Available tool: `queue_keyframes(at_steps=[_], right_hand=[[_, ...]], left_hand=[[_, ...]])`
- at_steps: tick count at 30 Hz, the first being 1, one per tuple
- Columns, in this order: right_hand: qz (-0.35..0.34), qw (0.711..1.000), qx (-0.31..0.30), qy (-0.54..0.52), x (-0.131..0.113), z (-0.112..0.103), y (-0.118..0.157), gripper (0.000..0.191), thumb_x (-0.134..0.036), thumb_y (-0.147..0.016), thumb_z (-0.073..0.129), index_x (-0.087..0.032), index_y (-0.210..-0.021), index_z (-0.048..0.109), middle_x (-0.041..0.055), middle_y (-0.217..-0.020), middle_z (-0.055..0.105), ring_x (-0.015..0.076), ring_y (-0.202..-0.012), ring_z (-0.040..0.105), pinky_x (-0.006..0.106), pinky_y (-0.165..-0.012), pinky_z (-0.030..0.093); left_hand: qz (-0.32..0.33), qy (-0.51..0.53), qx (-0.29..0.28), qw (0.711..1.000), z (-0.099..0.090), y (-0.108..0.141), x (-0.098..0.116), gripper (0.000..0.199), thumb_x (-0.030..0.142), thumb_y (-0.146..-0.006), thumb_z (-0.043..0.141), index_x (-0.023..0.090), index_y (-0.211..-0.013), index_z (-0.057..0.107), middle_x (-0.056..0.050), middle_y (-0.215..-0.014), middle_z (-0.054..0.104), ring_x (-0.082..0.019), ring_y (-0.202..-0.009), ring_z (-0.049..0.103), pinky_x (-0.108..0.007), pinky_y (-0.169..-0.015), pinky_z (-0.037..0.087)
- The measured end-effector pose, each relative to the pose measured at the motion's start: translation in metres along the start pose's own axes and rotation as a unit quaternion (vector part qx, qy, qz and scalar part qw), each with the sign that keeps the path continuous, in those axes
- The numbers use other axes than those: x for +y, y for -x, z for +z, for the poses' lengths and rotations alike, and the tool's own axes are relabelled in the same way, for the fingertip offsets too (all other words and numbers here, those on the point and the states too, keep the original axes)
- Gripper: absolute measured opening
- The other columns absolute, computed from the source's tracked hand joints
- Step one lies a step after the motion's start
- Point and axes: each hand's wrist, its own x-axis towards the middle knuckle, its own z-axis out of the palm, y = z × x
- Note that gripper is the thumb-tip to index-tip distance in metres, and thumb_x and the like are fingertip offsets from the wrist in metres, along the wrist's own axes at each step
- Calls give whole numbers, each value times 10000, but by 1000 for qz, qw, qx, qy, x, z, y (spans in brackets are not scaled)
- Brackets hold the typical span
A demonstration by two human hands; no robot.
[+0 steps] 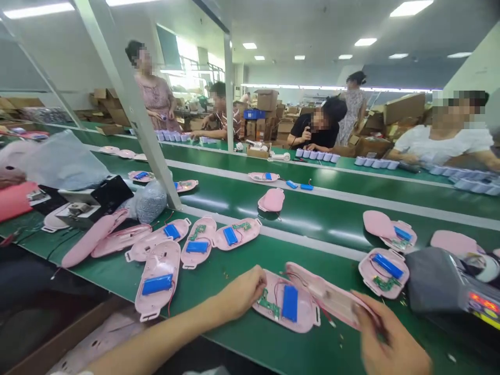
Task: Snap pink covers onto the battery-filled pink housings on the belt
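Note:
In front of me lies an open pink plastic shell point(304, 322) with a blue battery pack point(289, 303) and a green circuit board point(269, 304) inside. My left hand point(244, 294) is closed at the shell's left rim, beside the board. Its fingertips pinch together, and what lies between them is hidden. A matching pink cover point(332, 297) stands tilted on its edge to the right of the shell, with thin wires running between them. My right hand point(390, 336) is closed round the cover's near end, somewhat blurred; something dark shows by its fingers.
Several open pink shells point(156, 260) with batteries lie to the left on the green bench point(211, 307). Another shell point(363, 268) rests right, beside a dark device with a red display point(437, 281). A metal post point(133, 104) rises at left. Several co-workers sit or stand across the line.

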Motion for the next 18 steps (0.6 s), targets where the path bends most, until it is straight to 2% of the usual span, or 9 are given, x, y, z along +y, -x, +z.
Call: queue_keyframes(at_steps=[1, 3, 5, 6, 9, 13, 15, 17, 18], right_hand=[[-44, 999, -16, -13, -18, 6, 1, 274, -478, -878, 564, -255, -897, 721, 24, -817, 721, 171, -626, 640, 256, -515, 468], [-105, 993, -40, -46, -44, 17, 5, 234, -379, -926, 530, -238, -908, 716, 16, -874, 729, 146, -691, 661, 221, -608, 509], [-110, 989, -64, -72, -57, 26, 11, 197, -313, -938, 530, -222, -934, 704, 13, -890, 726, 133, -729, 664, 203, -670, 521], [-97, 990, -66, -79, -60, 29, 15, 187, -303, -938, 535, -215, -943, 699, 15, -890, 723, 131, -738, 661, 201, -683, 523], [-43, 993, -54, -101, -57, 32, 26, 179, -316, -929, 559, -201, -948, 695, 30, -900, 715, 138, -764, 653, 208, -701, 527], [15, 989, -48, -141, -51, 32, 32, 193, -342, -903, 609, -185, -973, 698, 60, -951, 707, 153, -822, 648, 229, -743, 534], [51, 984, -37, -167, -52, 31, 32, 222, -367, -876, 649, -175, -976, 697, 70, -961, 704, 159, -840, 646, 235, -752, 534], [100, 976, -20, -193, -55, 31, 29, 284, -414, -835, 693, -161, -966, 691, 79, -949, 703, 167, -827, 645, 246, -729, 535], [127, 971, -15, -204, -55, 31, 27, 327, -442, -811, 713, -155, -965, 687, 82, -938, 702, 173, -811, 644, 257, -714, 536]], left_hand=[[46, -20, 30, 998, 2, 1, 1, 123, 142, -946, 351, 202, -931, 456, -59, -937, 585, -169, -820, 586, -321, -763, 525], [121, -71, 124, 982, 6, 1, 5, 143, 94, -943, 359, 193, -948, 462, -87, -1018, 571, -183, -949, 593, -339, -844, 532], [146, -124, 220, 956, 9, 0, 10, 145, 71, -942, 399, 186, -952, 486, -127, -1133, 554, -226, -1127, 556, -390, -943, 514], [147, -136, 244, 949, 10, -2, 12, 136, 69, -941, 423, 182, -947, 499, -146, -1196, 540, -244, -1188, 534, -409, -974, 506], [133, -79, 240, 958, 10, -6, 17, 120, 89, -956, 431, 174, -941, 515, -176, -1307, 520, -226, -1203, 560, -379, -964, 532], [98, 41, 226, 968, 13, -10, 18, 119, 129, -958, 423, 191, -926, 520, -134, -1166, 644, -212, -1140, 617, -350, -889, 550], [44, 125, 253, 958, 15, -12, 19, 42, 175, -931, 488, 198, -952, 517, -114, -1127, 668, -203, -1053, 648, -337, -852, 547], [-22, 239, 253, 937, 14, -15, 20, 160, 238, -895, 571, 197, -1032, 501, -86, -1055, 681, -176, -911, 662, -309, -791, 540], [-47, 293, 228, 928, 12, -17, 20, 222, 273, -882, 600, 192, -1063, 499, -64, -990, 682, -164, -842, 653, -294, -754, 531]])
